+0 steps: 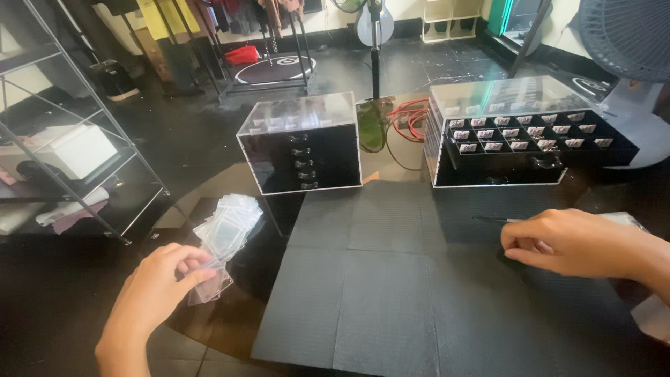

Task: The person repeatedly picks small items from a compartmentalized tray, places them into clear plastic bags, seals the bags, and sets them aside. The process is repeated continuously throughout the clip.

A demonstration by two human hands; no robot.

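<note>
Here, my left hand point(150, 290) pinches a small clear plastic bag point(209, 286) between thumb and fingertips; the bag is thin and see-through, so I cannot make out if something is inside. Just beyond my left fingertips lies a loose pile of the same clear bags point(229, 222), and their edges melt into each other, so I cannot count them.

My right hand point(569, 244) is curled, with the fingertips closed on a thin dark tool point(488, 219), maybe tweezers. Only its slim end shows to the left of my fingers; the rest is hidden inside my hand. Behind my right knuckles something pale and clear point(621, 218) looks out, mostly covered by the hand. My right forearm is cut off by the picture edge.

Both hands are over a black mat point(391, 279). Between my two hands the mat is bare and wide. Its near-left corner ends close to my left wrist, where the dark glossy table point(230, 324) begins.

Far beyond my left fingers stands a small black drawer box with a clear lid point(300, 143). Far beyond my right fingers stands a wider black case point(516, 132), its clear lid up, with rows of small compartments holding tiny white pieces, too small to identify. A fan base point(635, 126) stands to the right of that case, partly cut off.
</note>
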